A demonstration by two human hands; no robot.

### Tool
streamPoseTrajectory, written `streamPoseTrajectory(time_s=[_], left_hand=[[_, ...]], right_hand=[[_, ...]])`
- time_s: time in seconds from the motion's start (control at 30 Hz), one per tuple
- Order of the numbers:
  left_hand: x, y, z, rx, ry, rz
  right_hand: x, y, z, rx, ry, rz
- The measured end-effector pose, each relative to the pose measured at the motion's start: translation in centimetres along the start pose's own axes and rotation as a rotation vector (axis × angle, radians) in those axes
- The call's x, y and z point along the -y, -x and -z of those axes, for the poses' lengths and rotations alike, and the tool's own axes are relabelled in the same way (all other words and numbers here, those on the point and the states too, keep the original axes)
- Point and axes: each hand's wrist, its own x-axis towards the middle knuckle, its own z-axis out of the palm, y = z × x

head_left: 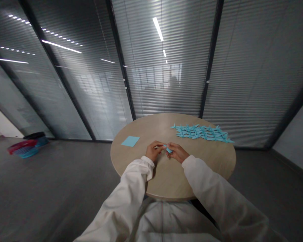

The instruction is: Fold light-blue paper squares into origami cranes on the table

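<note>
L hand [153,150], R hand [174,152] pinch blue paper [169,150]; paper cranes [199,132] on tbl [171,178]

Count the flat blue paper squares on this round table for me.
1: the blue paper square on the round table, beside the left hand. The blue paper piece pinched with the right hand looks folded, so is not counted.

One round worktop [166,178], one blue paper square [130,141], one folded paper piece [169,150], two plastic baskets [27,148]; origami cranes [200,133] too overlapped to count.
</note>
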Motion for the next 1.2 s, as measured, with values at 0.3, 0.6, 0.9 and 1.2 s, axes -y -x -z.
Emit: streamPoseTrajectory(time_s=[0.3,0.6,0.9,1.2], left_hand=[[0.7,-0.5,0.4,-0.080,0.083,0.047],[0.9,-0.4,0.1,0.032,0.091,0.118],[1.0,0.2,0.0,0.060,-0.279,-0.015],[0.6,0.2,0.2,0.029,-0.292,-0.010]], right_hand=[[-0.1,-0.2,0.3,-0.033,0.022,0.006],[-0.1,-0.3,0.1,-0.046,0.100,0.038],[-0.7,-0.6,0.6,-0.160,0.645,0.321],[-0.8,-0.6,0.9,-0.206,0.731,0.407]])
